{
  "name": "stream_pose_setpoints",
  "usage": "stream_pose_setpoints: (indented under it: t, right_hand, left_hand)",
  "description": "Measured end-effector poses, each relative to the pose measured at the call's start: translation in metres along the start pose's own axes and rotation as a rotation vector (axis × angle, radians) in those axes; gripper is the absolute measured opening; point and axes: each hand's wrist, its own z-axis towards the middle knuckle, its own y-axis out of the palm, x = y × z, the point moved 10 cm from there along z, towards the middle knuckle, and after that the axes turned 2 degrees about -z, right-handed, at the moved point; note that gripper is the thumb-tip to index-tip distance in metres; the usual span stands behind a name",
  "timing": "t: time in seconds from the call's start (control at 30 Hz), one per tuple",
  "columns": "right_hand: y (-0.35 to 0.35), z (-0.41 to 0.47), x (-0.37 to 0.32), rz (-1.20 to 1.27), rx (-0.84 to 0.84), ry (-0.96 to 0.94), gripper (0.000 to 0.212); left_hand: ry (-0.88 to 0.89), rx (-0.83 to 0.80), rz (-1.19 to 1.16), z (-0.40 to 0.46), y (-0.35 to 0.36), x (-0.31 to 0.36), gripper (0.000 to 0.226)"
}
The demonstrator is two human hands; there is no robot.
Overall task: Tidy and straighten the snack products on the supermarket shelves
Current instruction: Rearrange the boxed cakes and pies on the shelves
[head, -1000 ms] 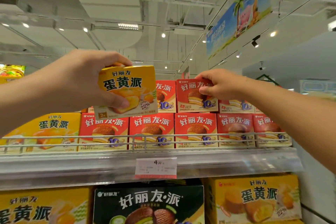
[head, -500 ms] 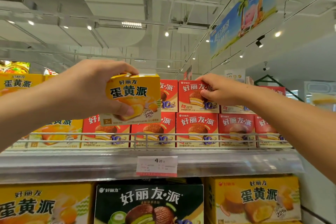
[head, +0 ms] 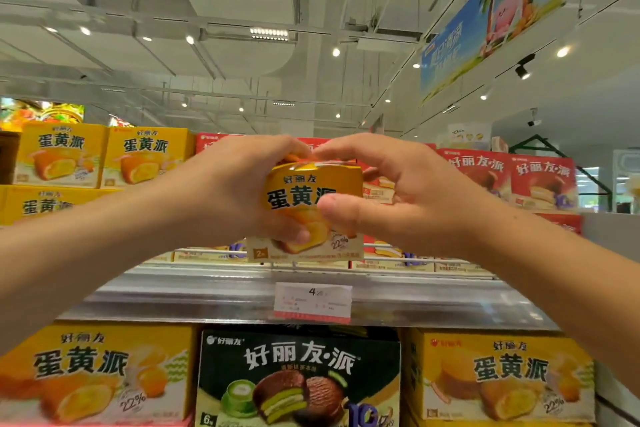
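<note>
Fingers of both hands around small yellow box.

Open air above the stacked red boxes and yellow boxes, clear to the ceiling. Wire rail fences the shelf front; both hands and the held yellow box block the middle. Rows look packed tight, though blurred.

Yellow box: printed cardboard, glossy, sheen on top edge. Shelf front edge: clear shiny plastic strip. Price tag: matt paper. Rail: thin wire, looks metal.
</note>
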Motion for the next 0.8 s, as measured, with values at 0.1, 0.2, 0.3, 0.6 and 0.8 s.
stream_pose_setpoints:
  t: [0.1,0.2,0.3,0.6,0.8]
  right_hand:
    - [0.011,0.000,-0.013,-0.191,0.026,-0.027,0.061]
    - [0.025,0.007,-0.028,-0.252,0.000,-0.012,0.076]
    - [0.047,0.022,-0.054,-0.240,-0.064,-0.041,0.069]
    - [0.115,0.093,-0.134,-0.134,0.023,0.047,0.062]
    - [0.141,0.188,-0.189,-0.006,0.187,0.114,0.043]
  left_hand:
    - [-0.009,0.026,0.009,-0.006,0.000,-0.004,0.107]
    - [-0.014,0.030,-0.010,-0.021,-0.003,-0.016,0.114]
    - [0.000,0.034,-0.022,-0.042,-0.013,-0.035,0.110]
    - [0.079,0.305,-0.187,-0.159,-0.119,-0.175,0.072]
    - [-0.033,0.208,0.229,-0.223,-0.150,-0.328,0.068]
